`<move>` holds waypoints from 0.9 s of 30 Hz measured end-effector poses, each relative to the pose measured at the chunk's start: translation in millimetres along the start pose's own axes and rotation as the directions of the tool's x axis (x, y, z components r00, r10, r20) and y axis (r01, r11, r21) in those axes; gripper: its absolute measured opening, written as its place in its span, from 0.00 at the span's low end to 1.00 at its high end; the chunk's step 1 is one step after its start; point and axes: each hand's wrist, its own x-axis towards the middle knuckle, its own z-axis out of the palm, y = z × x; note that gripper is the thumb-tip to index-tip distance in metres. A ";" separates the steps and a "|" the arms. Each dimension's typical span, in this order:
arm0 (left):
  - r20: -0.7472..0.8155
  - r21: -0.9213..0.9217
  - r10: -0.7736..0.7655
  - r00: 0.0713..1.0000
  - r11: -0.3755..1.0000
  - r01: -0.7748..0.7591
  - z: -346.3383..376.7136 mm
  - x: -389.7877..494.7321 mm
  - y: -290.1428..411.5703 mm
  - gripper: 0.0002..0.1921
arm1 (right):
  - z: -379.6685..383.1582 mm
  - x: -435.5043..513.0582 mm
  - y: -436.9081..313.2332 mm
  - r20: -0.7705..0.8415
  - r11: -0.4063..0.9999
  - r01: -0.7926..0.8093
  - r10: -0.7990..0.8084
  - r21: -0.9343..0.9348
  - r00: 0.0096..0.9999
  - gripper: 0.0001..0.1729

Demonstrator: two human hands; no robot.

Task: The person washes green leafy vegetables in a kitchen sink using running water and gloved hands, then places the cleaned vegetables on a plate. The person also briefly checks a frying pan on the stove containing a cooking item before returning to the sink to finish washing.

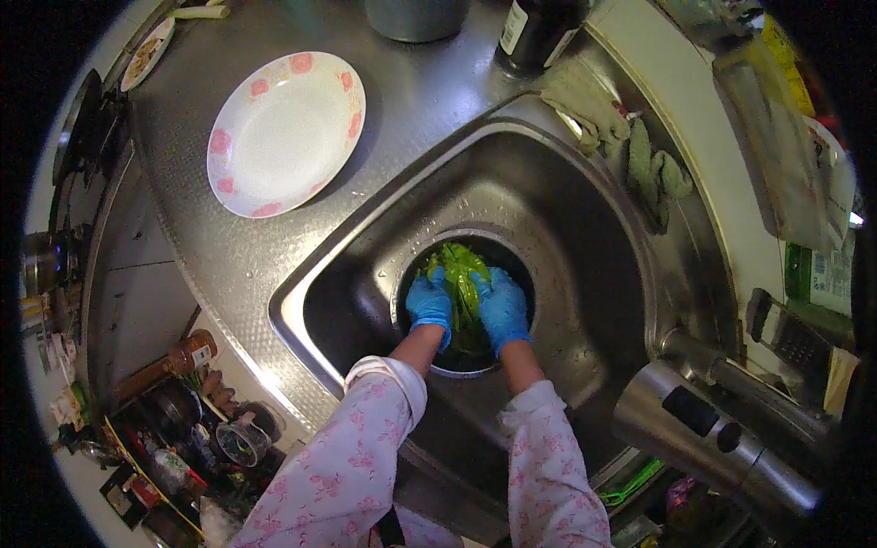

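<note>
A bunch of leafy greens (460,274) lies in a round metal bowl (515,241) on the floor of the steel sink (582,205). My left hand (429,301), in a blue glove, grips the greens from the left. From the right, my right hand (502,305), gloved the same way, holds their other side. Both hands are inside the bowl's rim, and their fingertips are partly hidden among the leaves. Water drops dot the sink floor behind the bowl.
An oval plate (284,137) with pink flowers sits on the steel counter (192,171). A dark bottle (538,34) and a grey container (416,17) stand behind. Cloths (644,157) hang over the sink's right rim. A metal faucet (706,425) juts in at lower right.
</note>
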 end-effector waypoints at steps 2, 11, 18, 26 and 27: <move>-0.003 -0.015 -0.122 0.993 0.992 0.122 -4.0 2.4 3.5 0.22 | 1.0 0.0 11.6 -0.121 0.996 0.037 -0.047 -0.078 0.992 0.19; 0.113 -0.667 0.012 0.993 0.742 0.068 38.1 3.7 1.8 0.23 | 30.5 18.3 20.1 -0.204 0.964 0.261 -0.264 -0.045 0.943 0.21; 0.324 -0.506 0.012 0.946 0.847 0.163 -28.9 -15.8 43.5 0.17 | -9.5 15.0 32.3 0.046 0.958 -0.010 -0.003 0.285 0.999 0.25; 0.447 -0.650 0.043 0.894 0.702 0.291 -54.1 -20.4 42.6 0.14 | -23.2 8.2 30.4 -0.032 0.832 0.097 -0.095 0.546 0.995 0.24; 0.429 -0.643 0.039 0.902 0.714 0.275 -55.5 -21.3 41.5 0.14 | -22.6 7.4 28.3 -0.014 0.797 0.074 -0.082 0.599 0.997 0.23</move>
